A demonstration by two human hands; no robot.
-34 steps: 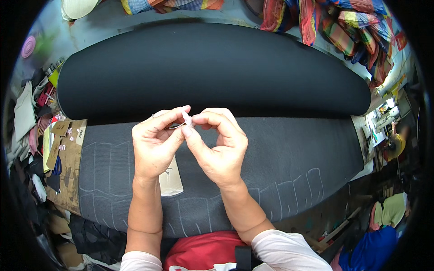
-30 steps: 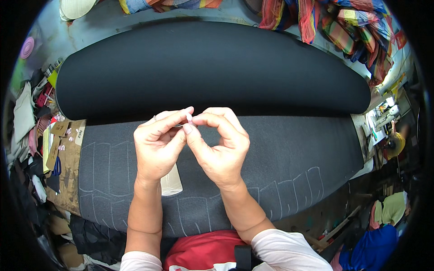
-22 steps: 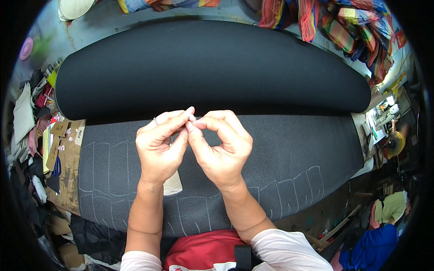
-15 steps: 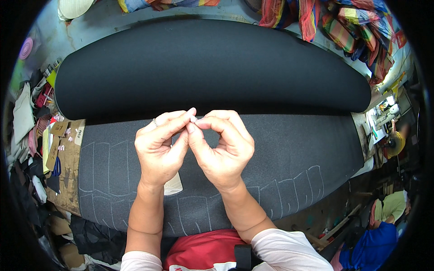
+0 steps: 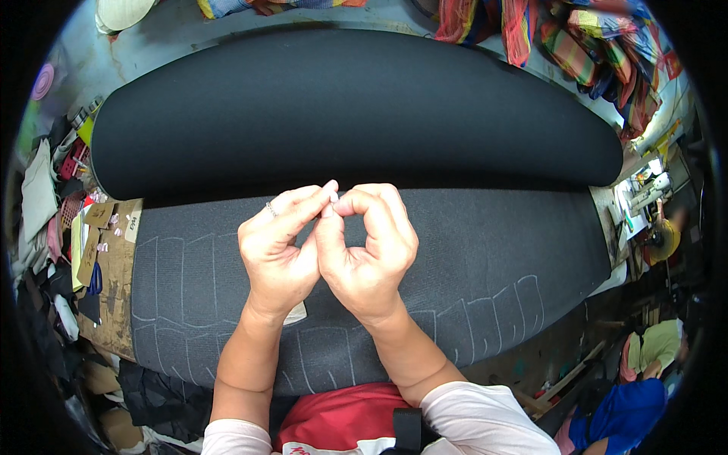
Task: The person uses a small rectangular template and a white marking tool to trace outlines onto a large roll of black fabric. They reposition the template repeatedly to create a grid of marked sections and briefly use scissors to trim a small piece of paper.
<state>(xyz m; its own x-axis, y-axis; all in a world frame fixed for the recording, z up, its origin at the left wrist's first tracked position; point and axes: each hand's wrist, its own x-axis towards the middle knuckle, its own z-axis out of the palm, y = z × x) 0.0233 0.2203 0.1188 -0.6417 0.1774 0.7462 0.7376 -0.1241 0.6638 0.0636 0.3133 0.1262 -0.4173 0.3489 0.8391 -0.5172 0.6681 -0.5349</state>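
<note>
On worn wooden table (image 5: 117, 311), can see big black roll (image 5: 356, 114); in front of roll, dark fabric (image 5: 478, 243) with white lines; toward left-front of roll, brown cards (image 5: 87, 262) and small pink pieces (image 5: 103, 247).

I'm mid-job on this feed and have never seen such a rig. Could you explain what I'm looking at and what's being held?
There's no machine here: you see a person's bare left hand and right hand. The view comes from a wide fisheye camera on their head, looking down, so straight edges bend. The fingertips of both hands pinch a small pale piece, too small to identify. Below the hands spreads dark grey material with pale drawn lines; beyond it lies a big black roll. A beige piece shows partly behind the wrists. At left, the wooden table holds brown cut pieces.
</note>
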